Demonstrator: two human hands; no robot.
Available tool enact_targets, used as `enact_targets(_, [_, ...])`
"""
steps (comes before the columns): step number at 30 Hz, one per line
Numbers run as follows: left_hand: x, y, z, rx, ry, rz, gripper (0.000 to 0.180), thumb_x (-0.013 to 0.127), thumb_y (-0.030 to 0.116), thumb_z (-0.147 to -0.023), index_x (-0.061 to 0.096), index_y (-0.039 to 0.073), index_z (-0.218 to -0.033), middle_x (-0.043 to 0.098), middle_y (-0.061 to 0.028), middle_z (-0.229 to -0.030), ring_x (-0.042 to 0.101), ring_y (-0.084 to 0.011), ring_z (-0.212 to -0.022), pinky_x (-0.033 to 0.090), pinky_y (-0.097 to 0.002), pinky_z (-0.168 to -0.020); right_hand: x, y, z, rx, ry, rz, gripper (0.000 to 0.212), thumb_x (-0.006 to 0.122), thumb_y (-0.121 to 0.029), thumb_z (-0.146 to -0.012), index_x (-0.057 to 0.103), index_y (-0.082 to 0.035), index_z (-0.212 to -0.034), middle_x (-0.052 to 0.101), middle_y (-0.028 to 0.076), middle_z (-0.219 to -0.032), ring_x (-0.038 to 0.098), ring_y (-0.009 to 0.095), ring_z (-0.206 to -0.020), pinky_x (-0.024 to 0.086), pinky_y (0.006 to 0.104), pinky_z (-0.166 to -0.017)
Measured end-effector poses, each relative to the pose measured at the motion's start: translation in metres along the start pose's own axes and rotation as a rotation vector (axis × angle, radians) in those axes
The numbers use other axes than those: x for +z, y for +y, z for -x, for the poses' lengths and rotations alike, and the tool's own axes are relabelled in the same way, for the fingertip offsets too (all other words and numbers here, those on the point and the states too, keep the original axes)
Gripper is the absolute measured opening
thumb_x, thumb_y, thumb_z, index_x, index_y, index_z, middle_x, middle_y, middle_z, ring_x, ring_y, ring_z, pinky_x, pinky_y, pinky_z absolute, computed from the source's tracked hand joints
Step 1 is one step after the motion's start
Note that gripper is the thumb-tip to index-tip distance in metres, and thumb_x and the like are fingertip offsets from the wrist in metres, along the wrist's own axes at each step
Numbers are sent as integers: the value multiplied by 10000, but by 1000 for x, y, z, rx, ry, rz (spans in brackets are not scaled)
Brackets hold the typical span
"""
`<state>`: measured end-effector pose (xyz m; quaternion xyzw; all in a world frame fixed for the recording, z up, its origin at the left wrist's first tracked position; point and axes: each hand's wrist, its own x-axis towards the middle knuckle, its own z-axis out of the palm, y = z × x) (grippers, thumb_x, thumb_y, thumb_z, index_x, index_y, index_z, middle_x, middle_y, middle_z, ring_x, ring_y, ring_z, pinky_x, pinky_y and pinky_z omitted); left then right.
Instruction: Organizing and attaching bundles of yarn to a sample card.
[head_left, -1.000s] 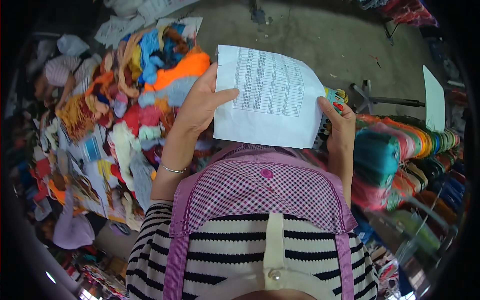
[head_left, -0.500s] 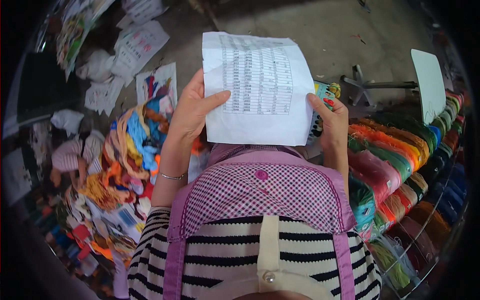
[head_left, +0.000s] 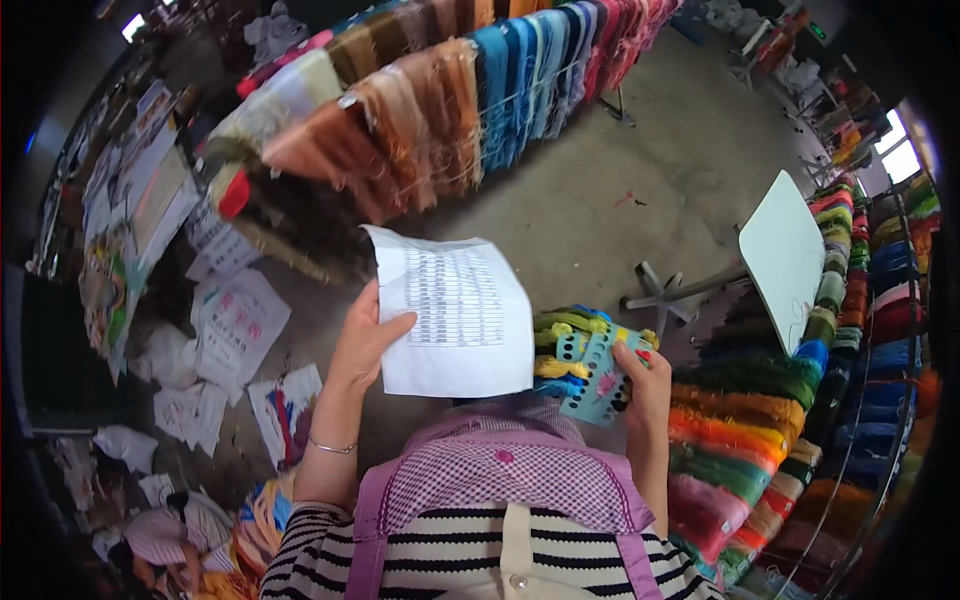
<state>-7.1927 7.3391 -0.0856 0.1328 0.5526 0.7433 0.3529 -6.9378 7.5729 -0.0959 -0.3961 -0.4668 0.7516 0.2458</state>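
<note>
A white printed sheet (head_left: pixel 455 370) with a table of rows is gripped along its left edge by my left hand (head_left: pixel 362 340), thumb on the front. In my right hand (head_left: pixel 645 385) is a light blue thread card (head_left: pixel 598 385), punched with holes along its sides. Yellow, green and blue thread skeins (head_left: pixel 560 370) hang from the card's left side. My right thumb presses on the card's face; the fingers behind it are partly hidden. Sheet and card are held side by side in front of my apron, the sheet on the left.
Racks of coloured thread hanks stand ahead (head_left: pixel 430 110) and on the right (head_left: pixel 730 420). A white board (head_left: pixel 785 260) rises beside a chair base (head_left: pixel 660 295). Papers and bags (head_left: pixel 240 325) lie on the left floor. Another person (head_left: pixel 165 535) bends at lower left.
My right hand has let go of the sheet and moved apart with the thread card, which now shows fully. The view has tilted up, bringing the far thread rack into sight.
</note>
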Motion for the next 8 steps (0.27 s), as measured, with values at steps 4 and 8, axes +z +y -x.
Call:
enact_targets(4, [5,18,-69,53,16,-6,574,596,-124,-777,436,-13,-1317,574,-87,-1215,563,-149,-1092,438,-290,-952,-3,-34,-49,-45,77,-36,165,677,-92,-840,659,33,-947,685,58,-852,636,106,-700,499,238,-663])
enact_targets(8, [24,26,-133,129,68,-31,583,586,-130,-772,434,-9,-1321,576,-81,-1215,569,-148,-1086,438,-285,-952,-4,-78,-105,-75,26,-28,173,663,-106,-854,666,27,-965,695,85,-855,651,115,-705,510,248,-675])
